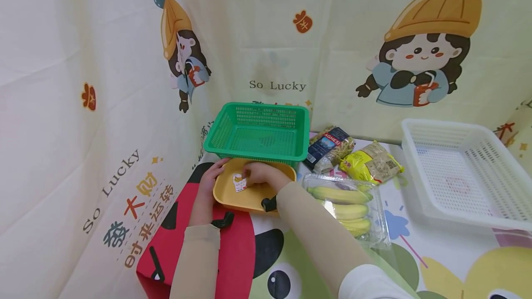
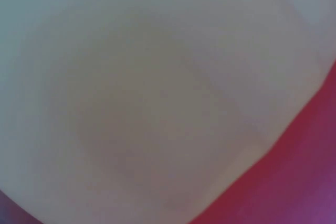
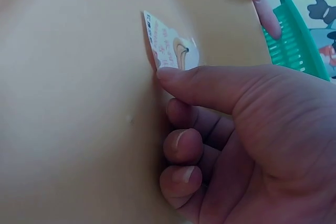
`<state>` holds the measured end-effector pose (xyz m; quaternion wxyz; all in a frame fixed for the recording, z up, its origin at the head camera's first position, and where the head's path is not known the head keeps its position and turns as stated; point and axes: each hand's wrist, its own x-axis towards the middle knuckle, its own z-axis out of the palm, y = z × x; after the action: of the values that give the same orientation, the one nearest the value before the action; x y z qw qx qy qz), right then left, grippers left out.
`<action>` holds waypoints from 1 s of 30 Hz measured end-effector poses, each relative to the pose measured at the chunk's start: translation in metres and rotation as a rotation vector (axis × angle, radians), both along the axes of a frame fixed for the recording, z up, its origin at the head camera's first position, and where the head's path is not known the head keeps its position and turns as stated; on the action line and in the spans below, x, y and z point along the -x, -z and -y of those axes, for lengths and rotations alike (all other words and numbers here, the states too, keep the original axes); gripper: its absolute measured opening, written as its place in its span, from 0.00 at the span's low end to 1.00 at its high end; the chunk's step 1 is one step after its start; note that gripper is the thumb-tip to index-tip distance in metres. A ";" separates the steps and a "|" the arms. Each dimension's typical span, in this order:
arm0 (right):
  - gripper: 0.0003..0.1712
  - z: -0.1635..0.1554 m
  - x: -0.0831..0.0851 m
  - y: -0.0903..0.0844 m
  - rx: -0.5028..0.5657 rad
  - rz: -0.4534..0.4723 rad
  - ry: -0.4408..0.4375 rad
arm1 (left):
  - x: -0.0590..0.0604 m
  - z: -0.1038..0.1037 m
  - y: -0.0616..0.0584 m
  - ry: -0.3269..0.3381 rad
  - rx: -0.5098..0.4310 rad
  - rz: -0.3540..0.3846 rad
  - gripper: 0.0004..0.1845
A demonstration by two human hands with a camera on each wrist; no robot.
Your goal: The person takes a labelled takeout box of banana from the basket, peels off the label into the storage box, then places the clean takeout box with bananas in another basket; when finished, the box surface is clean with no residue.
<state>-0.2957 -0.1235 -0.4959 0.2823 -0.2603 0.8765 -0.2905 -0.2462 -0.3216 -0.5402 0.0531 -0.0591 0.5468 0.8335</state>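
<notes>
A shallow yellow plastic basin stands in front of the green basket, bearing a white paper label with red print and a banana picture. My right hand reaches into the basin, and its thumb and forefinger pinch the label's edge. The other right fingers curl in against the palm. At the left rim, my left hand holds the basin; its fingertips show over the edge in the right wrist view. A blurred pale surface fills most of the left wrist view.
Behind the basin is the green basket. To the right lie an Agnesi pasta bag, a yellow food bag and a clear pack of bananas. A white basket stands far right. Printed curtains hang behind and left.
</notes>
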 end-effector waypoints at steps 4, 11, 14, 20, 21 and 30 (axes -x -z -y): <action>0.15 -0.005 0.002 -0.002 -0.020 0.005 -0.018 | 0.002 -0.003 0.001 0.002 0.018 -0.011 0.25; 0.15 -0.022 0.005 -0.031 -0.013 0.132 -0.139 | 0.002 0.001 0.001 0.011 0.046 -0.026 0.25; 0.17 -0.039 0.001 -0.055 0.022 0.167 -0.168 | 0.000 0.006 0.000 -0.031 0.034 -0.005 0.24; 0.19 -0.099 -0.012 -0.090 0.075 0.121 -0.211 | -0.005 0.009 -0.004 -0.262 0.240 -0.060 0.21; 0.18 -0.112 -0.014 -0.093 0.083 0.106 -0.207 | -0.006 0.008 -0.006 -0.303 0.304 -0.065 0.21; 0.17 -0.229 -0.041 -0.103 0.201 -0.037 0.017 | -0.025 -0.021 -0.038 -0.385 0.709 -0.217 0.18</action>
<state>-0.2548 0.1058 -0.3930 0.2359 -0.2853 0.8500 -0.3747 -0.2209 -0.3009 -0.5022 -0.1855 -0.0866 0.7812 0.5897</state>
